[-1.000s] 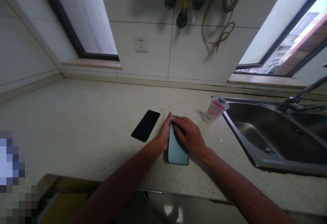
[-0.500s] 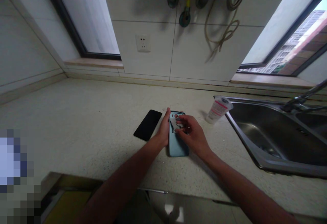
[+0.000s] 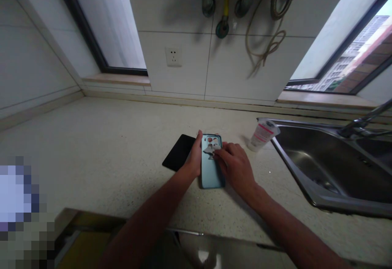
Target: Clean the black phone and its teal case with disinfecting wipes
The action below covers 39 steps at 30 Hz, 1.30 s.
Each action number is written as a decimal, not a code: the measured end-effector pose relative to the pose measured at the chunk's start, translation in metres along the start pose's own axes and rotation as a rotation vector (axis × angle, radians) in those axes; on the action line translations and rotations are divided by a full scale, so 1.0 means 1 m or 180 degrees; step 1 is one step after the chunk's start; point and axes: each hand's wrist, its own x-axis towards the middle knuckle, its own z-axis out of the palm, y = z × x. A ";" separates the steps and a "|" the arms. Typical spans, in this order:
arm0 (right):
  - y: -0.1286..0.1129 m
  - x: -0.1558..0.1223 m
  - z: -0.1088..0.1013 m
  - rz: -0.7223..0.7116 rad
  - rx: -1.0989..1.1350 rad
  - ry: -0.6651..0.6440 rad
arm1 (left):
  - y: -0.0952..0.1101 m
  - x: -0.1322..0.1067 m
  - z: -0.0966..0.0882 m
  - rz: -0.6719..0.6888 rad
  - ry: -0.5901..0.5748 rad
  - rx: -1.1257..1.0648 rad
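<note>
A light blue phone case (image 3: pixel 212 175) is held above the counter, its back with the camera cutouts facing up. Skin tone shows through the round cutouts, so the case looks empty. My left hand (image 3: pixel 194 156) grips its left side, thumb along the edge and the other fingers hidden beneath. With thumb and forefinger, my right hand (image 3: pixel 237 164) pinches a small crumpled white-grey piece (image 3: pixel 210 151), paper or tissue-like, against the case just below the cutouts. A black phone (image 3: pixel 177 152) lies flat on the counter left of the case, partly covered by my left hand.
A clear plastic cup (image 3: pixel 262 135) with pink print stands tilted beside the steel sink (image 3: pixel 312 201) on the right. The speckled counter (image 3: pixel 101 138) runs to the tiled wall, with a socket (image 3: pixel 173 57) and pipes above. An open drawer or cabinet (image 3: pixel 88 236) is below left.
My right hand has drawn slightly down and right, its fingers now closed together on the white-grey piece, which looks more bunched. More of the cutouts shows. The view has shifted slightly.
</note>
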 end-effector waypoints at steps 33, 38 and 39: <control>0.003 0.001 0.007 -0.0741 0.1009 -0.0245 | 0.006 0.016 -0.003 -0.0328 0.0358 -0.0055; 0.001 0.000 0.006 -0.1033 0.1195 -0.0480 | 0.009 0.022 -0.012 -0.0247 0.0417 -0.0130; 0.001 0.000 0.006 -0.1050 0.1229 -0.0523 | 0.009 0.023 -0.012 -0.0257 0.0447 -0.0135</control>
